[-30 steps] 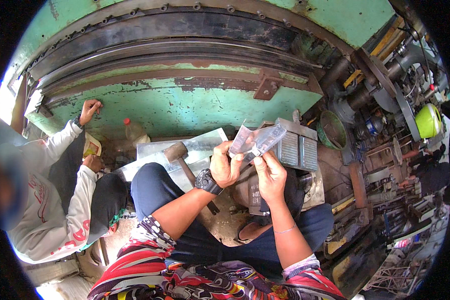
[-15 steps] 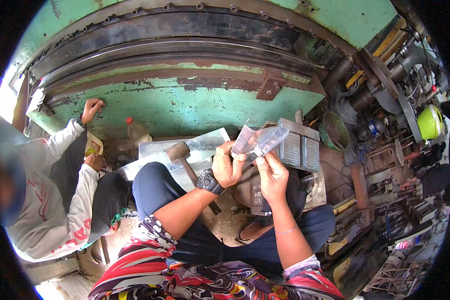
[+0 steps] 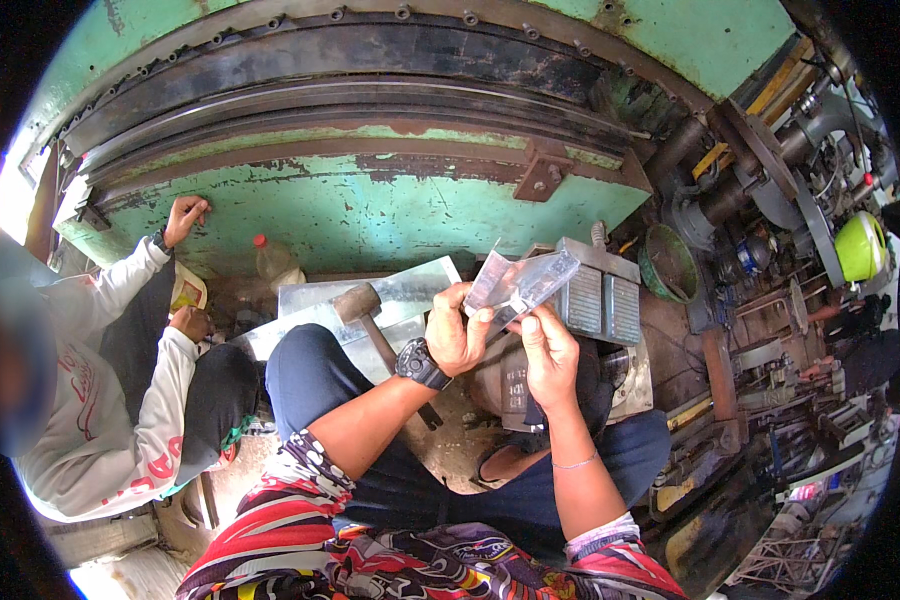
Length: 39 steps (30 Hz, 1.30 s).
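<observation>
My left hand [image 3: 455, 335], with a black watch at its wrist, grips the near left end of a shiny bent sheet-metal piece [image 3: 535, 278]. From below, my right hand [image 3: 550, 358] pinches the same piece near its right side, thumb uppermost. The piece has upturned walls and is tilted above my lap; my fingers hide its near edge. Just beyond my right hand sit several folded metal pieces [image 3: 598, 300], stacked side by side. A hammer [image 3: 356, 303] leans by my left knee, its head on flat metal sheets [image 3: 410, 285].
A green machine [image 3: 370, 215] with a long dark bed spans the far side. To the left sits a co-worker [image 3: 120, 400], one hand against the machine. A red-capped bottle [image 3: 270, 262] stands near it. On the right are a round green bowl [image 3: 668, 262] and cluttered machinery.
My right thumb and fingers have shifted slightly down and to the right along the metal piece. My left hand keeps its grip, and the rest looks the same.
</observation>
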Each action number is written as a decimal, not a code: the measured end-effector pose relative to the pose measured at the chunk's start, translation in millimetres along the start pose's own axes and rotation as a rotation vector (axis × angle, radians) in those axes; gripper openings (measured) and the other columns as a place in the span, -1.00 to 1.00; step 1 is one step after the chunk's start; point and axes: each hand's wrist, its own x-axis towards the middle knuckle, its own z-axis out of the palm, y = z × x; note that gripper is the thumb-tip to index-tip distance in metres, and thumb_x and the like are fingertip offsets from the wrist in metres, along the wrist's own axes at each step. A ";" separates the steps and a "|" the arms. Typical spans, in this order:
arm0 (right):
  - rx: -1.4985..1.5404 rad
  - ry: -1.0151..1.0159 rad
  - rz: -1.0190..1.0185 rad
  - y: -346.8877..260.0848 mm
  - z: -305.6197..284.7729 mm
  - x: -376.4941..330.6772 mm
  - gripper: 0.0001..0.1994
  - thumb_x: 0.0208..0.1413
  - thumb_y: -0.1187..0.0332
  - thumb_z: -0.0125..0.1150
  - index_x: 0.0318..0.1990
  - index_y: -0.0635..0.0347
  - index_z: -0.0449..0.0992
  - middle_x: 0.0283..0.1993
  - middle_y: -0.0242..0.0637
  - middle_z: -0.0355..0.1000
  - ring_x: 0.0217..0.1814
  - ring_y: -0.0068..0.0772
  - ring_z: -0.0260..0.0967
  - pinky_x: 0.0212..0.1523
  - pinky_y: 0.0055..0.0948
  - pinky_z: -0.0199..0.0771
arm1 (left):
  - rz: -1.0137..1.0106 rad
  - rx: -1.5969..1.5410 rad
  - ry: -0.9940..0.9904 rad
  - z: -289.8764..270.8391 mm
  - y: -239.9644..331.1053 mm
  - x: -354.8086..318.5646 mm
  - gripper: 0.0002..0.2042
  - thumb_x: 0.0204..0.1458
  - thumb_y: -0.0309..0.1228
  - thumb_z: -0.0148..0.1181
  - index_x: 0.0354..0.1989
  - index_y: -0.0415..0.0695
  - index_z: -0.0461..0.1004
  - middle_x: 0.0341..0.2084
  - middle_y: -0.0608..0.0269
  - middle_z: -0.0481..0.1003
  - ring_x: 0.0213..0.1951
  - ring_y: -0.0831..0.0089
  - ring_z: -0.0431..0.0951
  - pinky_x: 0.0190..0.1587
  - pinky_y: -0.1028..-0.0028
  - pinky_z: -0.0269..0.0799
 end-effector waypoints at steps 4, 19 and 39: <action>0.036 0.009 0.070 8.6 -3.3 -4.2 -0.66 0.46 0.28 0.19 0.18 0.39 0.58 0.06 -0.29 0.60 0.09 -0.51 0.46 0.17 -0.42 0.45 | -0.039 -0.058 -0.058 -1.8 -0.4 0.1 -0.70 0.35 -0.33 0.10 0.08 -0.32 0.42 -0.20 -0.11 0.52 -0.21 0.00 0.51 -0.09 0.14 0.39; 0.187 0.002 0.062 -3.2 -0.2 -2.9 -0.61 0.44 0.35 0.20 0.30 0.41 0.49 0.17 -0.28 0.54 0.17 -0.51 0.44 0.21 -0.44 0.42 | 0.029 -0.019 -0.104 -5.4 -3.2 2.0 -0.63 0.32 -0.37 0.26 0.14 -0.35 0.34 -0.20 -0.09 0.60 -0.30 0.15 0.67 -0.21 0.26 0.60; 0.030 -0.076 0.050 -4.6 -6.3 -1.6 -0.55 0.36 0.48 0.29 0.35 0.41 0.43 0.20 -0.20 0.52 0.19 -0.47 0.47 0.23 -0.42 0.48 | 0.016 0.025 -0.031 0.2 -6.2 -6.2 -0.59 0.29 -0.36 0.30 0.17 -0.33 0.34 -0.14 -0.07 0.58 -0.23 0.11 0.67 -0.14 0.25 0.60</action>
